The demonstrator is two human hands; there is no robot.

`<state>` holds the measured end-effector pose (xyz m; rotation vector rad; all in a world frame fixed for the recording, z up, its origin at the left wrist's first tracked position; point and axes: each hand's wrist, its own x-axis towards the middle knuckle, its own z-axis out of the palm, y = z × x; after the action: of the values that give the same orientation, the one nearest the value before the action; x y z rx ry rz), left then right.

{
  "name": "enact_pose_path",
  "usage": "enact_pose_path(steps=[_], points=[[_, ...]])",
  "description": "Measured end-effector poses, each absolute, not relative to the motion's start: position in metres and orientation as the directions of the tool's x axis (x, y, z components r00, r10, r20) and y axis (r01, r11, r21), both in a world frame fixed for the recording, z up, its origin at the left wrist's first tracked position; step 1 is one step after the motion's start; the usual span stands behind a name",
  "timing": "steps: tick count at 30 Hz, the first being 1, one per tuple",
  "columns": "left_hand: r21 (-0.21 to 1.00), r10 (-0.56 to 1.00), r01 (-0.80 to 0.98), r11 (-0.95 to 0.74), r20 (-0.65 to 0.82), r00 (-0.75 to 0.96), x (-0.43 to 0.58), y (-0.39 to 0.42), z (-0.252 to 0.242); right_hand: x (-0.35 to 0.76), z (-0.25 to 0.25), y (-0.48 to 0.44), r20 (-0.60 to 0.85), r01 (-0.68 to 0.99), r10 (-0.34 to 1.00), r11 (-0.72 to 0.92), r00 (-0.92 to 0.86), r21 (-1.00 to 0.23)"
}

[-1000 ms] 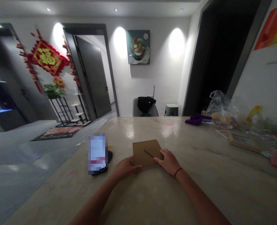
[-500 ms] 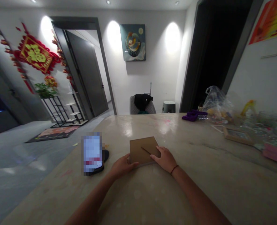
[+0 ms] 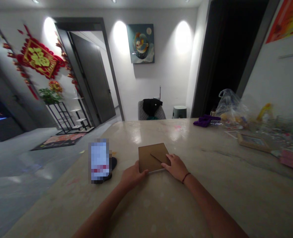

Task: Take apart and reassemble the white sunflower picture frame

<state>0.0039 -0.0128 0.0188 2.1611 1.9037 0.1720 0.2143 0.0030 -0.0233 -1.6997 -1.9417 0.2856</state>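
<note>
Just below the centre of the frame, a brown board [image 3: 148, 160] with a pale rim is held between two hands. Its near left corner is gripped by the left hand [image 3: 133, 174], with the thumb laid over the near edge and the other fingers mostly hidden. Its right edge is clasped by the right hand [image 3: 175, 168], whose thumb is set on the brown face, close to the lower end of a thin dark strip [image 3: 155, 158] that is slanted across it. The hands are kept apart by the width of the board. Whether the board is rested flat or slightly raised cannot be told. A dark red band [image 3: 185, 177] is worn on the right wrist.

All around, the pale table [image 3: 146, 201] is seen. Left of the board, well apart from it, a phone [image 3: 100, 158] is propped upright, its screen blurred into blocks. Toward the right of the frame, a wooden frame [image 3: 253, 142] is laid near a pink item [image 3: 292, 160]; farther back, a purple cloth [image 3: 204, 121] is bunched beside a clear plastic bag [image 3: 230, 107].

Beyond the far edge, at mid-frame, a black garment [image 3: 151, 106] is draped over a grey chair [image 3: 142, 112], with a stool [image 3: 179, 112] placed to its right. Above them, a picture [image 3: 141, 43] is hung on the wall.
</note>
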Motion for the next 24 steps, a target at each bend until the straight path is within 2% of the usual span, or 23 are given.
enact_pose_path(steps=[4, 16, 24], points=[[0.268, 0.987, 0.959, -0.095, -0.102, 0.126, 0.0042, -0.0127, 0.0202, 0.2118, -0.0249, 0.0025, 0.273, 0.876, 0.961, 0.163, -0.037, -0.454], [0.382, 0.987, 0.924, -0.011, -0.147, 0.073, 0.0042, -0.0075, 0.0236, 0.2093, -0.0295, 0.0021, 0.311, 0.886, 0.95, 0.156, -0.014, -0.437], [0.338, 0.991, 0.941, -0.01, -0.12, 0.054, 0.0051, -0.0075, 0.021, 0.2104, -0.0328, 0.0022, 0.348, 0.885, 0.937, 0.182, -0.025, -0.429]])
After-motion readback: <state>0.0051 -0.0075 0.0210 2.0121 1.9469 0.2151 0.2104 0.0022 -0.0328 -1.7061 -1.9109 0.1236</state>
